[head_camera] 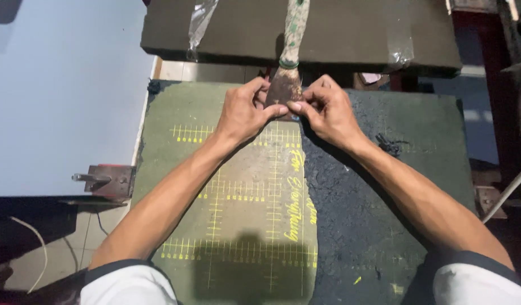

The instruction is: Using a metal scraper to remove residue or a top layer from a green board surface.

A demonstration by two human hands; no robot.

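Note:
My left hand (246,113) and my right hand (328,110) meet at the far middle of a green platen (176,135) marked with yellow grid lines and script. Both pinch at the rusty blade of a scraper (283,87). Its speckled handle (295,28) runs away from me, over a dark slab. The blade's front edge rests on the platen, where the bare green surface meets a dark, rough coating (373,192) that covers the platen's right half. My fingertips touch each other at the blade's lower edge. What lies under them is hidden.
A dark flat slab (339,31) with strips of clear tape (199,22) lies beyond the platen. A pale blue board (57,96) fills the left, with a metal bracket and bolt (105,181) at its lower edge. Red metal framing (498,62) stands at right. A white cable (37,243) hangs at lower left.

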